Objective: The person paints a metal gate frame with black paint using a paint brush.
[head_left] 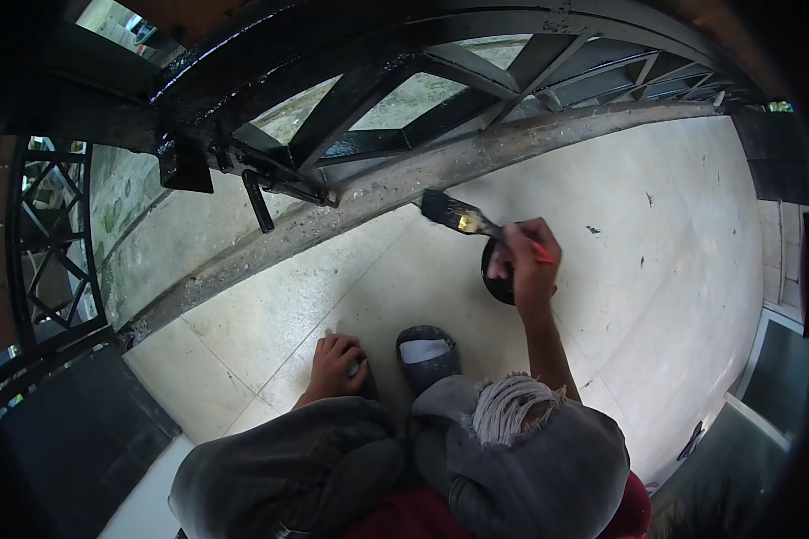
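Fingers of the right hand [530,260] are wrapped tight round a paintbrush [466,218], and what a firm grip that is, the orange handle poking out past the knuckles. Bristles, loaded black, point up and left toward the rusty bottom rail [395,184] of the metal gate [368,108] and hang just short of it. Directly under that hand sits a small dark paint pot [497,278] on the pale tiled floor [656,234], half hidden by the fingers.

Over to the left hand [337,364]: it lies low, fingers curled loosely and resting near the person's own foot, gripping nothing that can be made out. Beside it a grey sandal [428,352] points toward the gate. Grey trousers fill the bottom of the view, with a frayed white tear at the right knee [511,404].

Further out, the gate's upper bars gleam wet and black, a latch [259,199] dangling from them, while the lower rail shows bare and brown. Black specks dot the tiles on the right.
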Demonstrator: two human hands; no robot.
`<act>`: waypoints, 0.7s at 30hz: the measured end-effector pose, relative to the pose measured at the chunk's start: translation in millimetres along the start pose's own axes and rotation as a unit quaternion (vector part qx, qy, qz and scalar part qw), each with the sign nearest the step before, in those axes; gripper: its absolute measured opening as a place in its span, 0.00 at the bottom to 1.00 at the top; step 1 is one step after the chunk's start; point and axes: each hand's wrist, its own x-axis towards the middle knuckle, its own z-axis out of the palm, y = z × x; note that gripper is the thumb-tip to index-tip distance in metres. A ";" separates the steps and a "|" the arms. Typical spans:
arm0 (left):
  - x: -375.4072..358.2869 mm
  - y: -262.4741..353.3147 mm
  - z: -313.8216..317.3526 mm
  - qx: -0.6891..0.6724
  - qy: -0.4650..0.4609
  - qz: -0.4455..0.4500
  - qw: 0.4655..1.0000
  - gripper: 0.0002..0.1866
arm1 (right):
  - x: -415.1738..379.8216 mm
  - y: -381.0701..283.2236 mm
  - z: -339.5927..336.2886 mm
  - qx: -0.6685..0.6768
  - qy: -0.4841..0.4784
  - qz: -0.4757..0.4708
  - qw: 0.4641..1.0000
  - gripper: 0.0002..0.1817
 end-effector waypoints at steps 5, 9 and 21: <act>0.9 3.6 -2.1 -0.003 0.003 -0.004 1.000 0.10 | 11.4 22.1 78.9 -0.134 -0.166 -0.119 0.970 0.10; -1.8 1.0 -0.2 -0.005 0.006 -0.005 1.000 0.10 | 16.9 31.5 108.8 -0.232 -0.186 -0.298 0.907 0.15; -1.7 1.8 3.1 -0.017 0.004 -0.023 1.000 0.10 | 35.1 60.4 127.6 -0.333 -0.191 -0.342 0.858 0.12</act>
